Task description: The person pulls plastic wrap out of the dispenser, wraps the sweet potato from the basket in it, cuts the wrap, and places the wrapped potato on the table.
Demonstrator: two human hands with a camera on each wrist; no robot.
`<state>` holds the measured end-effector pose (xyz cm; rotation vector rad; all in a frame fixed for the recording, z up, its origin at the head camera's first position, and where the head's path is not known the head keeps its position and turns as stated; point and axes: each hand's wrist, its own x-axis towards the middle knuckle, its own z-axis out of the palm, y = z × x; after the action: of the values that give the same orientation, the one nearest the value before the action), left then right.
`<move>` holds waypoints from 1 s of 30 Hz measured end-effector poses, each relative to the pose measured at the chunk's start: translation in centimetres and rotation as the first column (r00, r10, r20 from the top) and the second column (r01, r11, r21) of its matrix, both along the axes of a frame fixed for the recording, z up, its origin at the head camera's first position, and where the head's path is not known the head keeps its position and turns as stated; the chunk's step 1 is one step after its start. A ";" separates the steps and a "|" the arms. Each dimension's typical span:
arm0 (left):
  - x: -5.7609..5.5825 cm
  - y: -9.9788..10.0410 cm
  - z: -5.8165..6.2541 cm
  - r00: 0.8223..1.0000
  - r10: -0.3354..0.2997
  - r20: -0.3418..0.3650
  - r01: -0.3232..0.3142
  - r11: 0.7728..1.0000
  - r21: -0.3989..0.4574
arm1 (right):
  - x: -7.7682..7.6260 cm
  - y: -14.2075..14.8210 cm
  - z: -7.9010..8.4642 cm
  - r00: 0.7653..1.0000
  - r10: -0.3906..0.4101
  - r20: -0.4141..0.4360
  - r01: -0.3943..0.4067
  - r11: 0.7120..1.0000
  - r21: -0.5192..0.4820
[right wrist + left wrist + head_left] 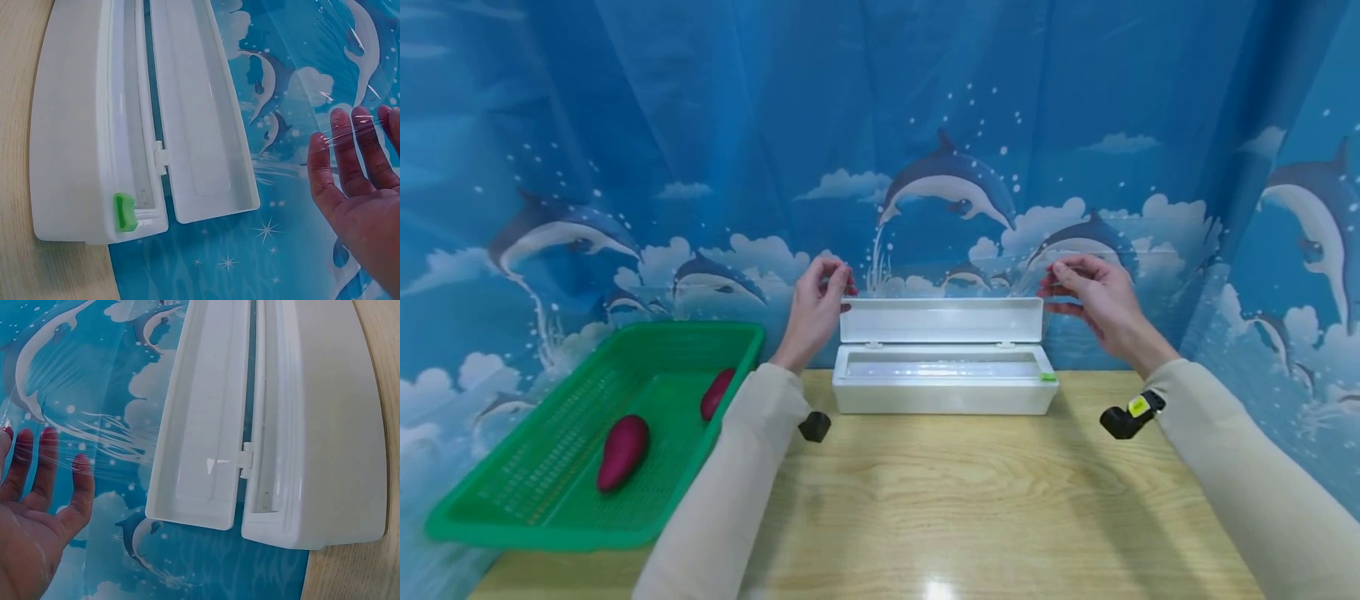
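A sheet of clear cling film [373,92] shows by its glints and creases between my raised hands, beyond the white cling film dispenser [945,397]. Its left edge is pinched by my left hand [820,304], thumb against fingers, just left of the raised lid [942,320]. My right hand [1097,300] pinches the other edge, right of the lid. Both wrist views show film lying over the fingertips. The dispenser rests on the table with its lid tipped back on hinges. A green slide cutter [125,212] sits at its right end. The film's full outline is too transparent to see.
On the left stands a green plastic basket [587,533] with two purple-red sweet potatoes [623,452] in it; my left sleeve partly covers its right side. A blue dolphin-print curtain [820,100] hangs behind the wooden table [940,500].
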<state>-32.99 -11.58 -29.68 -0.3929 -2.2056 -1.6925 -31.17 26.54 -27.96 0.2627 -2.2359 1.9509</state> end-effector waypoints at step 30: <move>1.2 -0.1 3.6 1.000 0.017 0.002 -0.017 0.998 -0.054 | 0.8 -0.4 2.9 0.998 -0.011 -0.065 0.005 0.996 -0.092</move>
<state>-31.80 -11.70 -26.12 -0.3846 -2.2538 -1.6278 -30.42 26.17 -25.04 0.3009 -2.0973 2.0044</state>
